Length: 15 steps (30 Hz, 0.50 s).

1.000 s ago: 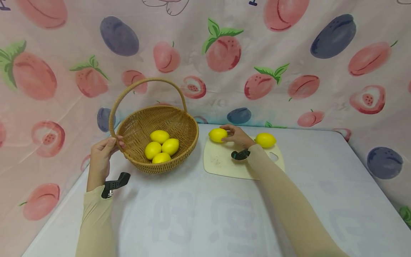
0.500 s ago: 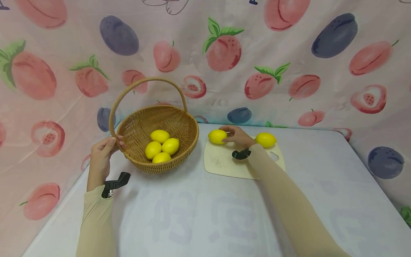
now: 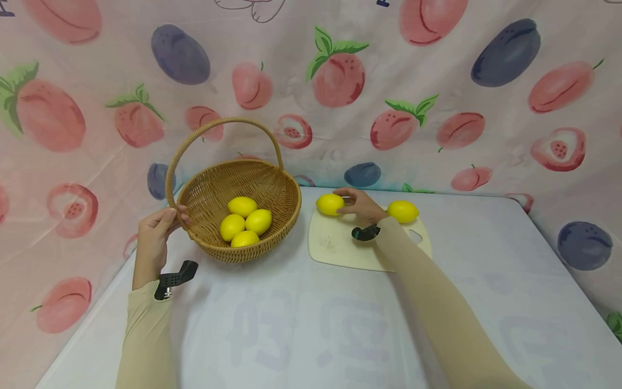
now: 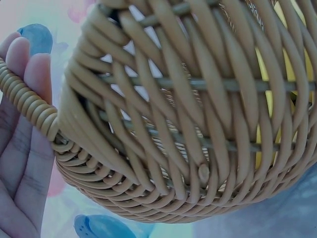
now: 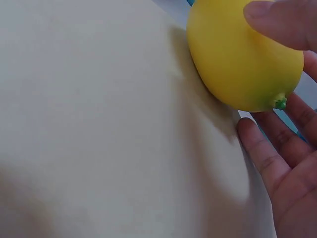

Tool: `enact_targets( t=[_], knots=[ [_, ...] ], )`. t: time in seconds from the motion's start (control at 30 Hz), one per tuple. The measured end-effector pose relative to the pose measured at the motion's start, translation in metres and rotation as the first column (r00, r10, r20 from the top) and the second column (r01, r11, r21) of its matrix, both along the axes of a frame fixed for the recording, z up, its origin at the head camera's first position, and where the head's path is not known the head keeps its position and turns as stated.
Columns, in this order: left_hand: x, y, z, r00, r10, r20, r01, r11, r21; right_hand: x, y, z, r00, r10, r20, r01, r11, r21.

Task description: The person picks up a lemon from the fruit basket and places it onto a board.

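My left hand [image 3: 153, 237] grips the wicker basket [image 3: 286, 221] at the left foot of its tall handle [image 3: 228, 121], thumb in front and fingers behind. Close up in the left wrist view are the basket's woven side [image 4: 183, 114] and fingers bent behind the handle. Several yellow lemons [image 3: 243, 207] lie inside the basket. My right hand [image 3: 362, 208] holds another lemon [image 3: 329, 205] at the back left corner of a cream cutting board [image 3: 335, 248]. In the right wrist view, the thumb presses one side of that lemon [image 5: 237, 59], its green stem end showing, with fingers around the other side.
One more lemon [image 3: 403, 212] lies at the back right of the board, beside the right wrist. A white cloth covers the table [image 3: 291, 324]. Behind it hangs a fruit-print curtain [image 3: 291, 70], close to the basket and board.
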State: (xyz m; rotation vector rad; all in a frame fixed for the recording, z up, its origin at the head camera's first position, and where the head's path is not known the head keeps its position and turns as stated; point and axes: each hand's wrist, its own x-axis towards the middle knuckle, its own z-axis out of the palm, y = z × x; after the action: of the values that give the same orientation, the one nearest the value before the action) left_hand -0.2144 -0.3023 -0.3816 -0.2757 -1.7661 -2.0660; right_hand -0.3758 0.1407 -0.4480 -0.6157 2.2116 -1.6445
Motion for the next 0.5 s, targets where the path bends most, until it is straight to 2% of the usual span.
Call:
enact_targets(
  t=[0.5],
  knots=[
    [-0.001,-0.0009,0.001,0.999,0.033,0.041,-0.032,0.999,-0.027,-0.0026,0.0014,0.0064,1.0,0.007,0.001,-0.007,1.0,-0.007]
  ],
)
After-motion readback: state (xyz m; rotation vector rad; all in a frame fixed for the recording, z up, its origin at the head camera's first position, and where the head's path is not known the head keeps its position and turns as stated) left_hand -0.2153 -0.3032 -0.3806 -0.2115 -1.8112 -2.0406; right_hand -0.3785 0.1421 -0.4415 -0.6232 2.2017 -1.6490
